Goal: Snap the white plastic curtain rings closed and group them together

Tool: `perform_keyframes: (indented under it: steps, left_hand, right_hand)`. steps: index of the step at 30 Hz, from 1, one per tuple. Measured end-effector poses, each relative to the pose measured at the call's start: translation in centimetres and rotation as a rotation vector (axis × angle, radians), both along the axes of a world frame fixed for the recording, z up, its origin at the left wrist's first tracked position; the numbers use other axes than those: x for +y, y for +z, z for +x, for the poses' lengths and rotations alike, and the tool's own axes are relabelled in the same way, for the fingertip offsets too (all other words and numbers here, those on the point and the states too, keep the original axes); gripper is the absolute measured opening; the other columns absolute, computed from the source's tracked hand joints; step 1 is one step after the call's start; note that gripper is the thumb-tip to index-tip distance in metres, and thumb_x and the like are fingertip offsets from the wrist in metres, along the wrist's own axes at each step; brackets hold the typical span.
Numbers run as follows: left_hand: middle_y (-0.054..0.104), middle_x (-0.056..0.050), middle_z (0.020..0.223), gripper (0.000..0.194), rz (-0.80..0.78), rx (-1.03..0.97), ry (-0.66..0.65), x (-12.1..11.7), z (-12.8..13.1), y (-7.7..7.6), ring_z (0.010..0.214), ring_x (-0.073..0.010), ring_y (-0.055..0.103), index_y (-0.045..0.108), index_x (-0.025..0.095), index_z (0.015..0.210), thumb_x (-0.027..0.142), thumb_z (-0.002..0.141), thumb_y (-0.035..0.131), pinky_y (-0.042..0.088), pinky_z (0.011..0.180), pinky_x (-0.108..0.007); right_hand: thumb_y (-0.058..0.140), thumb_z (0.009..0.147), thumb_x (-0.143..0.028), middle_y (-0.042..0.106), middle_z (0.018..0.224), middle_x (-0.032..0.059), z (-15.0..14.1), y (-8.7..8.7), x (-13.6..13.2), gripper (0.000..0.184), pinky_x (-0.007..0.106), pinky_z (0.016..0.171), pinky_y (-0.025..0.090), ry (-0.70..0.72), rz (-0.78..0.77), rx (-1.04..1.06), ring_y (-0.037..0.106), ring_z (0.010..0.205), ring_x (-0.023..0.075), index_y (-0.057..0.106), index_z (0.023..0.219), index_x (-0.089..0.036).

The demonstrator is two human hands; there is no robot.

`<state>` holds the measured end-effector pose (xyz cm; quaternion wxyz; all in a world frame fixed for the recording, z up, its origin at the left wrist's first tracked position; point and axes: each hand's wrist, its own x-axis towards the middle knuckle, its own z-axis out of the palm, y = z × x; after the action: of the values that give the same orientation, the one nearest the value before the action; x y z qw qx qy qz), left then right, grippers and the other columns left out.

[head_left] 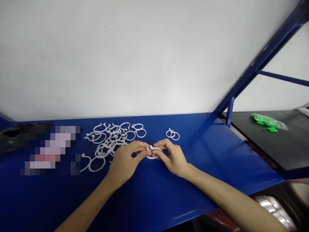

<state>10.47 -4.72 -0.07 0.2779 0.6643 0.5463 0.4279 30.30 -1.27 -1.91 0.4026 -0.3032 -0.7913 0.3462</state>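
Note:
Between the fingertips of both hands is a white plastic curtain ring [152, 157], held just above the blue table. My left hand [125, 162] grips its left side with thumb and fingers pinched. My right hand [174, 158] pinches the opposite side, and the fingers partly hide the ring. Left of my left hand lies a loose pile of similar white rings [97, 164], some gaping with small knobbed ends; my hand covers part of the pile. Two more rings [175, 136] lie overlapping beyond my right hand.
The blue table [198, 141] meets a pale wall [145, 64] at the back. A black bag [9, 138] and a pixelated patch are at the left. At right, a blue metal frame [241, 83] rises beside a black table [263, 145] bearing a clear bag of green pieces [267, 121].

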Motion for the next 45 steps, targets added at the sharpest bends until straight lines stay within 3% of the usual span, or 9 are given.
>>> perform_keyframes:
  steps: [4, 11, 18, 20, 23, 28, 33, 41, 45]
  left_hand:
    - [0.079, 0.002, 0.086, 0.012, 0.003, -0.064, 0.057, -0.1, 0.4, -0.3, 0.080, -0.0183, 0.075, 0.075, 0.028, 0.084, 0.038, 0.083, 0.068, 0.060, 0.076, -0.030]
    - [0.077, 0.003, 0.080, 0.015, 0.101, 0.028, 0.112, -0.4, 0.8, -1.1, 0.074, -0.0153, 0.071, 0.076, 0.028, 0.080, 0.028, 0.085, 0.062, 0.055, 0.071, -0.026]
    - [0.074, 0.001, 0.083, 0.018, 0.229, 0.204, 0.034, 0.3, 0.6, -2.0, 0.078, -0.0155, 0.068, 0.072, 0.025, 0.086, 0.027, 0.092, 0.055, 0.055, 0.074, -0.028]
    - [0.075, -0.002, 0.092, 0.018, 0.284, 0.331, 0.036, 0.8, 0.4, -2.4, 0.089, -0.0194, 0.067, 0.071, 0.024, 0.099, 0.032, 0.094, 0.056, 0.054, 0.083, -0.034]
    - [0.073, -0.008, 0.108, 0.032, 0.354, 0.591, 0.099, 1.6, -0.2, -3.0, 0.106, -0.0268, 0.061, 0.067, 0.020, 0.119, 0.037, 0.094, 0.057, 0.049, 0.097, -0.045]
    - [0.067, -0.015, 0.113, 0.038, 0.312, 0.954, 0.201, 3.1, -0.6, -3.1, 0.106, -0.0323, 0.057, 0.064, 0.014, 0.126, 0.031, 0.095, 0.051, 0.046, 0.092, -0.047]
    - [0.067, -0.014, 0.101, 0.029, 0.226, 1.107, 0.193, 4.3, 0.3, -2.4, 0.102, -0.0332, 0.056, 0.070, 0.015, 0.112, 0.027, 0.095, 0.049, 0.042, 0.084, -0.044]
    - [0.070, -0.004, 0.081, 0.024, 0.350, 1.014, -0.038, 1.9, 1.9, -3.4, 0.085, -0.0241, 0.059, 0.068, 0.021, 0.092, 0.020, 0.098, 0.045, 0.038, 0.081, -0.039]
    - [0.071, -0.004, 0.086, 0.022, 0.366, 0.957, -0.006, 1.3, 1.7, -3.5, 0.087, -0.0232, 0.060, 0.068, 0.021, 0.093, 0.022, 0.098, 0.046, 0.038, 0.083, -0.039]
  right_hand:
    - [0.060, 0.098, -0.031, 0.077, 0.101, 0.0040, 0.2, 0.3, 0.4, 0.016, 0.024, 0.067, 0.058, 0.028, 0.087, 0.054, 0.072, 0.072, 0.0126, 0.071, 0.105, -0.022]
    - [0.056, 0.100, -0.026, 0.075, 0.084, 0.0049, 0.2, 0.2, -0.1, 0.019, 0.022, 0.066, 0.055, 0.072, 0.207, 0.010, 0.069, 0.069, 0.0128, 0.073, 0.102, -0.018]
    - [0.049, 0.103, -0.027, 0.074, 0.090, 0.0058, 0.5, 0.3, 0.6, 0.023, 0.023, 0.071, 0.055, 0.086, 0.346, -0.150, 0.069, 0.076, 0.0138, 0.070, 0.106, -0.018]
    - [0.048, 0.103, -0.026, 0.072, 0.099, 0.0072, 1.1, 0.6, 1.8, 0.023, 0.025, 0.076, 0.056, 0.017, 0.373, -0.209, 0.069, 0.085, 0.0153, 0.069, 0.109, -0.019]
    - [0.050, 0.102, -0.025, 0.067, 0.106, 0.0094, 3.0, 1.1, 4.2, 0.023, 0.028, 0.073, 0.054, -0.315, 0.360, -0.382, 0.067, 0.081, 0.0164, 0.070, 0.112, -0.019]
    - [0.060, 0.096, -0.025, 0.068, 0.104, 0.0051, 6.3, 1.5, 7.3, 0.015, 0.029, 0.074, 0.051, -0.575, 0.156, -0.615, 0.066, 0.084, 0.0185, 0.071, 0.106, -0.022]
    - [0.060, 0.096, -0.030, 0.068, 0.098, 0.0042, 6.3, 0.5, 8.0, 0.013, 0.029, 0.080, 0.050, -0.534, 0.091, -0.627, 0.065, 0.092, 0.0195, 0.071, 0.094, -0.022]
    - [0.064, 0.092, -0.049, 0.057, 0.131, 0.0137, 4.7, -0.7, 7.2, 0.053, 0.042, 0.105, 0.046, -0.367, 0.305, -0.554, 0.055, 0.118, 0.0278, 0.058, 0.134, -0.018]
    - [0.063, 0.095, -0.040, 0.050, 0.143, 0.0154, 4.2, -1.2, 7.2, 0.046, 0.046, 0.108, 0.044, -0.250, 0.312, -0.643, 0.049, 0.130, 0.0300, 0.058, 0.136, -0.019]
